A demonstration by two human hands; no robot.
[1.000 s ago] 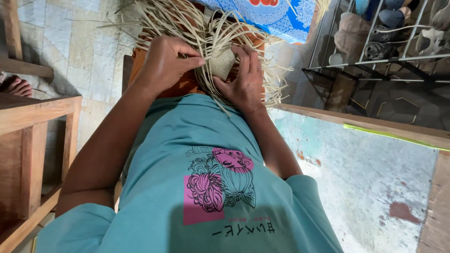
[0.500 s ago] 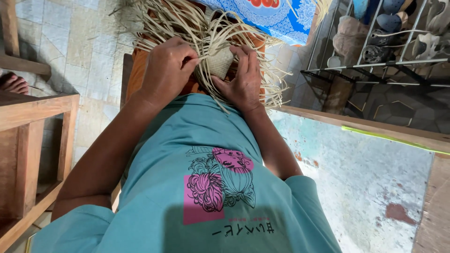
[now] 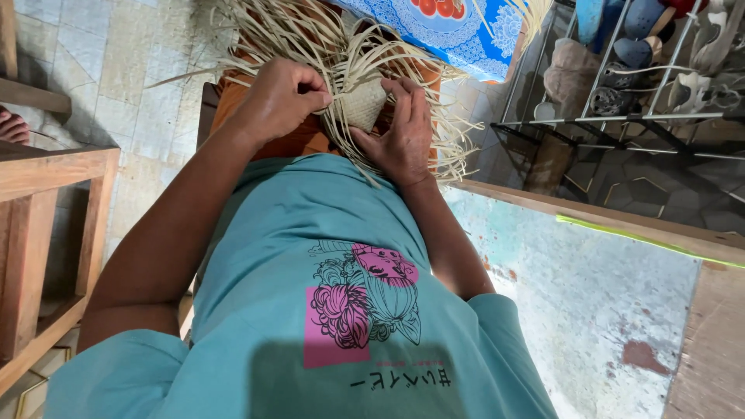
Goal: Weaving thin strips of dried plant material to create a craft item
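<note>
A small woven straw piece [image 3: 365, 105] rests on my lap, with many long pale loose strips [image 3: 310, 35] fanning out from it. My left hand [image 3: 279, 97] is curled into a fist at its left edge, pinching some of the strips. My right hand [image 3: 403, 132] cups the piece from the right, fingers pressed against its woven face. Below the hands lie my orange trousers [image 3: 256, 116] and my teal printed shirt [image 3: 326, 295].
A wooden frame [image 3: 46, 225] stands at the left, with another person's bare foot [image 3: 12, 124] beyond it. A metal wire rack [image 3: 621, 116] holding shoes is at the upper right. A blue patterned cloth [image 3: 450, 31] lies ahead, and a pale painted wall [image 3: 605, 310] borders my right.
Both hands have stayed on the woven piece; the left fist has tightened and shifted slightly along the strips. The view has drifted a little.
</note>
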